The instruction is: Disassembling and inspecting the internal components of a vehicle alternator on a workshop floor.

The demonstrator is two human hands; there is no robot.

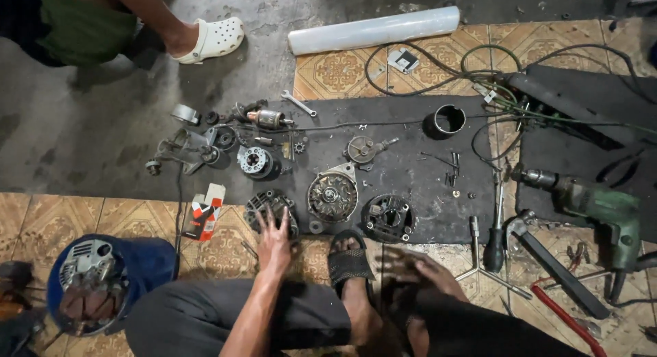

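Left hand (pixel 274 239): fingers spread, laid on the round black finned alternator housing (pixel 272 211) at the near edge of the black rubber mat (pixel 410 172) on the floor. Right hand (pixel 419 268): blurred, open, nothing held, hovering above the knee. Beside the housing are set a grey alternator end frame (pixel 332 196) and a black rectifier plate (pixel 387 218). A blue plastic bowl (pixel 147 261) is filled by a grey alternator body; its lower contents are hard to make out. A green electric drill (pixel 595 210) is partly cut off.

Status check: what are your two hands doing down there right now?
Left hand fingers spread on round black housing. Right hand blurred, empty. Sandalled foot between them.
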